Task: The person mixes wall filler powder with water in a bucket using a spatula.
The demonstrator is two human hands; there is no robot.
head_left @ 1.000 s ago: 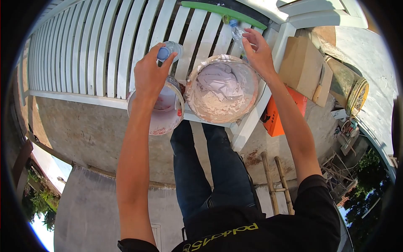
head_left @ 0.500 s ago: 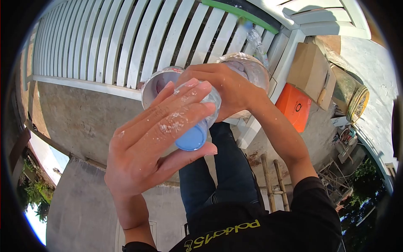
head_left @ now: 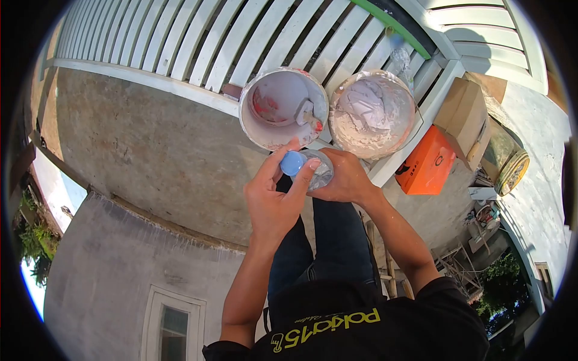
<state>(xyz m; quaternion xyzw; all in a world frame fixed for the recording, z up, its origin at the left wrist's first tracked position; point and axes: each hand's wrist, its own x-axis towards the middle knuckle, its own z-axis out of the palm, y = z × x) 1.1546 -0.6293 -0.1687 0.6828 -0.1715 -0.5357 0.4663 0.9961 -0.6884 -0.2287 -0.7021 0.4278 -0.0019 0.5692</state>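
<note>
Bottle in right grip, cap in left

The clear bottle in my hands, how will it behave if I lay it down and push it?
The clear bottle would probably roll, since its body looks round. It'd likely dent, as it resembles thin plastic. Weight's uncertain: your right hand hides much of it.

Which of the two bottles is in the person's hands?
The bottle held between the left hand and right hand; the other bottle is beyond the right bucket, touched by neither hand.
</note>
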